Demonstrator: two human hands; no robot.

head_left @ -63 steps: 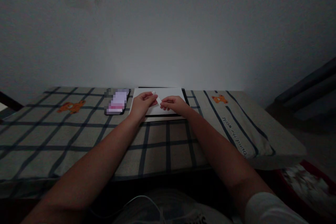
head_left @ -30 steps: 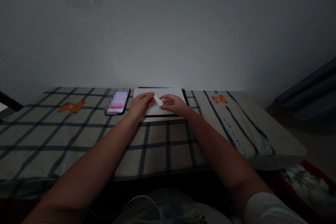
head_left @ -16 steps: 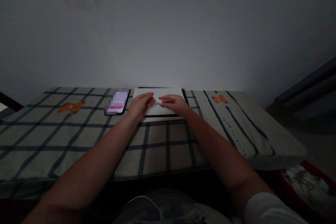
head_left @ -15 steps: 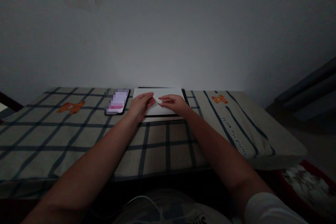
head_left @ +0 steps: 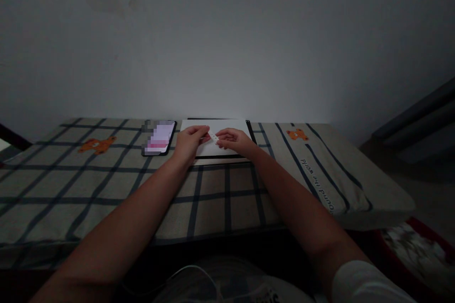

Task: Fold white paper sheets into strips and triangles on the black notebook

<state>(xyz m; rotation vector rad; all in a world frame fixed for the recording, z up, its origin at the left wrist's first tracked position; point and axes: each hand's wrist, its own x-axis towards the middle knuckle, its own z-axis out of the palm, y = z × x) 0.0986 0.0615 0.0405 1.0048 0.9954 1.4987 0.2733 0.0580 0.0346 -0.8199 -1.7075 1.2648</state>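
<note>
Between my two hands is a small white strip [head_left: 213, 137] with dark marks on it, too small to read. My left hand [head_left: 190, 141] pinches its upper left end between thumb and fingers. At the lower right end, my right hand [head_left: 232, 139] grips it with thumb and fingertips. Both hands are over a white sheet [head_left: 222, 151], which lies on a dark-edged flat board or tablet [head_left: 250, 130]. My wrists come in over the near edge of the sheet and partly cover it.
A phone [head_left: 159, 138] with a lit, partly blurred screen lies left of the sheet. Checked cloth [head_left: 227, 199] with orange bear prints covers the table, which stands against a grey wall [head_left: 227, 47]. A white cable [head_left: 194, 266] hangs near my lap; a red-rimmed container [head_left: 414, 255] is at lower right.
The strip has turned over between my fingers: its plain white side showed before, and dark marks show now. My hands have stayed almost in place.
</note>
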